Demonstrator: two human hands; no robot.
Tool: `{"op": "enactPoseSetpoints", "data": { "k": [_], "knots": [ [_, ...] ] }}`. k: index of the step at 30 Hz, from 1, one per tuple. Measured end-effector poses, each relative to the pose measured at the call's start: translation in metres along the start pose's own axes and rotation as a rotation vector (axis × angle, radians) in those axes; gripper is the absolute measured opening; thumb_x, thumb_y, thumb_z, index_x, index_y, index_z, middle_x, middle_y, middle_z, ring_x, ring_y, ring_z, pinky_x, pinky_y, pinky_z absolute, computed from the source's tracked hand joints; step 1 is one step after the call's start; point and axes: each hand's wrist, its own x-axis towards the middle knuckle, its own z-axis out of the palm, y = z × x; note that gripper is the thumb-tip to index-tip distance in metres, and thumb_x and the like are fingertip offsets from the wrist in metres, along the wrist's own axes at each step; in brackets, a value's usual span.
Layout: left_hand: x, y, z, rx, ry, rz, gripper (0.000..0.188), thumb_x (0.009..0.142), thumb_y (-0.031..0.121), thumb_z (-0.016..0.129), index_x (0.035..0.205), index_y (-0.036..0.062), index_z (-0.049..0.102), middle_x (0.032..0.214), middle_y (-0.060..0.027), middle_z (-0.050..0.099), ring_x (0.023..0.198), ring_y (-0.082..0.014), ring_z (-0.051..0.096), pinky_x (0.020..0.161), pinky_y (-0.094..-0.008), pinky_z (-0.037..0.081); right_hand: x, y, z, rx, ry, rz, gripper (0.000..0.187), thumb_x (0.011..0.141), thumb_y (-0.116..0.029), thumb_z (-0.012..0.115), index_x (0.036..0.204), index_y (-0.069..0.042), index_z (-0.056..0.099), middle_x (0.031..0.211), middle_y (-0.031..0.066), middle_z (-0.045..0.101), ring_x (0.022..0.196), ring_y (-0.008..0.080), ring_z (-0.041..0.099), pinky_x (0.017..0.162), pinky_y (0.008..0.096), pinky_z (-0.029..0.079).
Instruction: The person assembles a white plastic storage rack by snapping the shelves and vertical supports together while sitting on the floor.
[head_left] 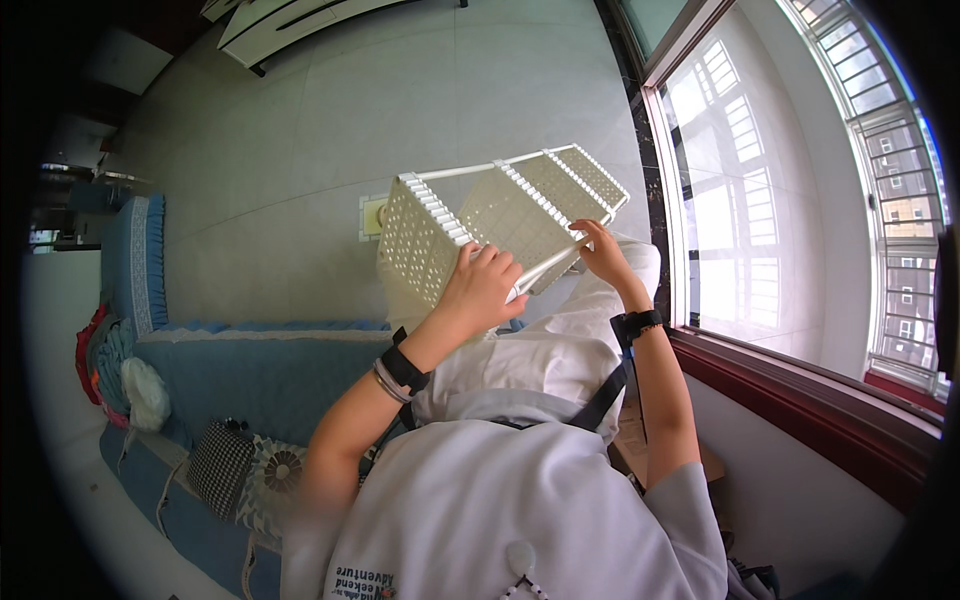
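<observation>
Shelving [505, 205] of off-white perforated plastic, its three panels linked by white tubular rods, lay tilted in front of the person, near the knees and above the floor of large grey tiles [320, 120]. Whether it rested on the legs or on the floor could not be told. The left hand [485, 285] was clamped on its near corner, the fingers curled over the ridged edge of the leftmost panel; the thumb was hard to make out. The right hand [602, 250] pinched the near rod farther along, by the middle panel. The two hands were well apart from each other.

A broad black wristband [405, 368] circled the left wrist, with a silvery metal bangle [388, 382] just beside it, and a black watch-like band [634, 326] sat on the right wrist. Pale cream trousers [545, 365] showed below the shelving. Just beyond its left end, a small pale-yellow square object [372, 218] lay on the tiles, partly hidden.

To the left ran a blue fabric sofa [270, 370] bearing a black-and-white checked cushion [218, 465]; to the right stood a wide glass window [740, 200] above a dark red sill [790, 395].
</observation>
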Motion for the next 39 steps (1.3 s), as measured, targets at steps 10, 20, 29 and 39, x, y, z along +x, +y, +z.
{"op": "enactPoseSetpoints", "data": {
  "k": [10, 20, 29, 39],
  "knots": [
    [0.004, 0.008, -0.005, -0.018, 0.067, -0.049, 0.025, 0.071, 0.026, 0.063, 0.081, 0.0043, 0.056, 0.085, -0.0081, 0.053, 0.092, -0.0245, 0.049, 0.091, -0.0403, 0.034, -0.003, 0.089, 0.011, -0.092, 0.389, 0.324, 0.051, 0.069, -0.002, 0.057, 0.118, 0.001, 0.045, 0.111, 0.0235, 0.054, 0.111, 0.0389, 0.046, 0.094, 0.0408, 0.039],
    [0.014, 0.014, -0.009, -0.021, 0.031, -0.039, 0.025, 0.072, 0.025, 0.063, 0.08, 0.0034, 0.054, 0.083, -0.0094, 0.051, 0.091, -0.0262, 0.049, 0.09, -0.0408, 0.035, 0.016, 0.148, 0.062, 0.186, 0.14, 0.674, 0.065, 0.063, -0.031, 0.075, 0.112, 0.003, 0.05, 0.101, 0.0233, 0.061, 0.094, 0.0315, 0.06, 0.078, 0.0372, 0.048],
    [0.005, 0.017, -0.016, 0.004, 0.029, -0.067, 0.026, 0.071, 0.025, 0.064, 0.081, 0.0032, 0.054, 0.086, -0.0102, 0.051, 0.094, -0.0269, 0.049, 0.092, -0.0407, 0.034, 0.015, 0.134, 0.051, 0.376, 0.022, 0.642, 0.044, 0.06, -0.034, 0.078, 0.08, 0.001, 0.059, 0.074, 0.0059, 0.059, 0.066, 0.0141, 0.054, 0.057, 0.0309, 0.044],
    [-0.015, 0.008, -0.018, 0.048, 0.11, -0.153, 0.034, 0.067, 0.03, 0.072, 0.083, 0.0043, 0.054, 0.087, -0.0079, 0.05, 0.092, -0.0264, 0.049, 0.089, -0.039, 0.035, 0.038, 0.081, -0.011, 0.258, 0.173, 0.272, 0.041, 0.065, -0.026, 0.079, 0.082, 0.001, 0.053, 0.07, 0.0032, 0.053, 0.063, 0.0116, 0.049, 0.056, 0.028, 0.042]
  ]
}}
